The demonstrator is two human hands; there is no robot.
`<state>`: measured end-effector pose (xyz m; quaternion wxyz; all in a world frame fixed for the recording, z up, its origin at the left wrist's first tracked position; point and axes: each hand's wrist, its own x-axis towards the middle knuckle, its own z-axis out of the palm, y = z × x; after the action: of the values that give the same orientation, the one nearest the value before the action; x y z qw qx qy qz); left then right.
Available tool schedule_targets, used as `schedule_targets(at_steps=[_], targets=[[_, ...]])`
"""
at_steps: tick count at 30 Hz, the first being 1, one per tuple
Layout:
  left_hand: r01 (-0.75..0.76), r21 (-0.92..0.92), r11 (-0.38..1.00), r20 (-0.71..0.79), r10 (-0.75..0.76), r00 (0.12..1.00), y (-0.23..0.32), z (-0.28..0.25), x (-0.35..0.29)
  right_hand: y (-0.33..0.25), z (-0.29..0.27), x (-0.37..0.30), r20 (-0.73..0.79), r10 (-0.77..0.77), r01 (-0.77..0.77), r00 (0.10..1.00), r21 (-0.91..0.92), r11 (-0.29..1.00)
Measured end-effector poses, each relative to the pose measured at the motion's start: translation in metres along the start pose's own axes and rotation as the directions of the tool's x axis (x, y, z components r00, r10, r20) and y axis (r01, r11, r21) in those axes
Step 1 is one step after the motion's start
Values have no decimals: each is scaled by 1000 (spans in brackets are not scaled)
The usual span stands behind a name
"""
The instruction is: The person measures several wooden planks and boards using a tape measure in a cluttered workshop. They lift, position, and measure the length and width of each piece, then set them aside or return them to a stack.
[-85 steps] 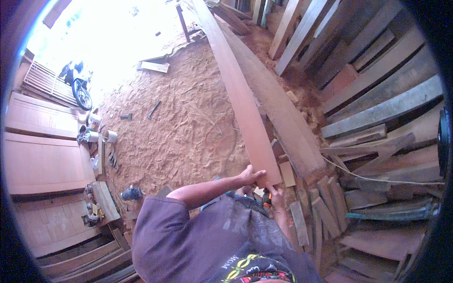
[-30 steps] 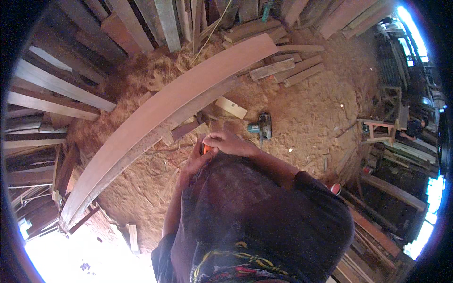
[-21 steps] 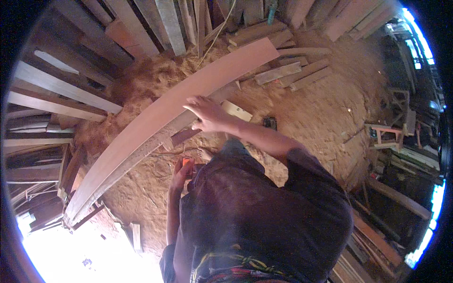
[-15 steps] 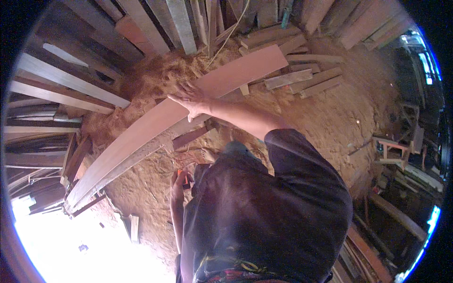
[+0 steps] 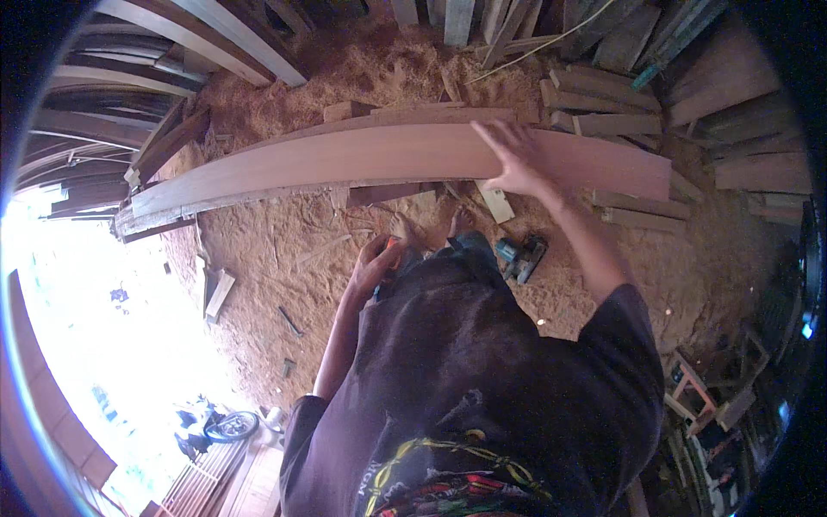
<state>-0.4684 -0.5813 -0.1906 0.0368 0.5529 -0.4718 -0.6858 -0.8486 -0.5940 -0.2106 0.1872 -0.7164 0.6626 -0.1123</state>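
A long, wide reddish-brown plank (image 5: pixel 345 157) lies crosswise in front of me, looking curved in the wide view. My right hand (image 5: pixel 519 162) is over its right part, palm down with fingers spread; whether it presses on the wood I cannot tell. Close to my body, my left hand (image 5: pixel 370 265) is closed round a small orange-and-black object (image 5: pixel 394 244), mostly hidden by the fingers. Beneath the plank are other boards (image 5: pixel 392 194), and a short pale offcut (image 5: pixel 495 202) sticks out on the near side. My bare feet stand on the sawdust just short of it.
A teal power tool (image 5: pixel 520 257) sits on the sawdust floor (image 5: pixel 267 250) right of my legs. Stacked timber (image 5: pixel 603 90) lies at the far right, and long boards (image 5: pixel 112 77) fill the far left. A motorcycle (image 5: pixel 228 425) stands in bright light at the lower left.
My view has turned, so the plank now runs nearly level. My right hand has moved along it toward the right end. The left hand still grips the orange-and-black object.
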Motion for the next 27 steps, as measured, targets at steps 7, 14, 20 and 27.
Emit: schedule_targets(at_steps=[7, 14, 20, 27], targets=[[-100, 80, 992, 137, 89, 987, 25, 18, 28, 26, -41, -61, -115, 226, -236, 967, -82, 968], [-307, 117, 944, 224, 276, 935, 37, 40, 50, -109, 48, -93, 109, 354, -245, 929, 898, 366], [-403, 88, 911, 324, 357, 876, 32, 56, 63, -156, 95, -80, -61, 515, -127, 855, 938, 321], [-321, 112, 941, 488, 229, 842, 23, 6, 83, -184, 97, -71, 295, 513, -431, 806, 887, 167]])
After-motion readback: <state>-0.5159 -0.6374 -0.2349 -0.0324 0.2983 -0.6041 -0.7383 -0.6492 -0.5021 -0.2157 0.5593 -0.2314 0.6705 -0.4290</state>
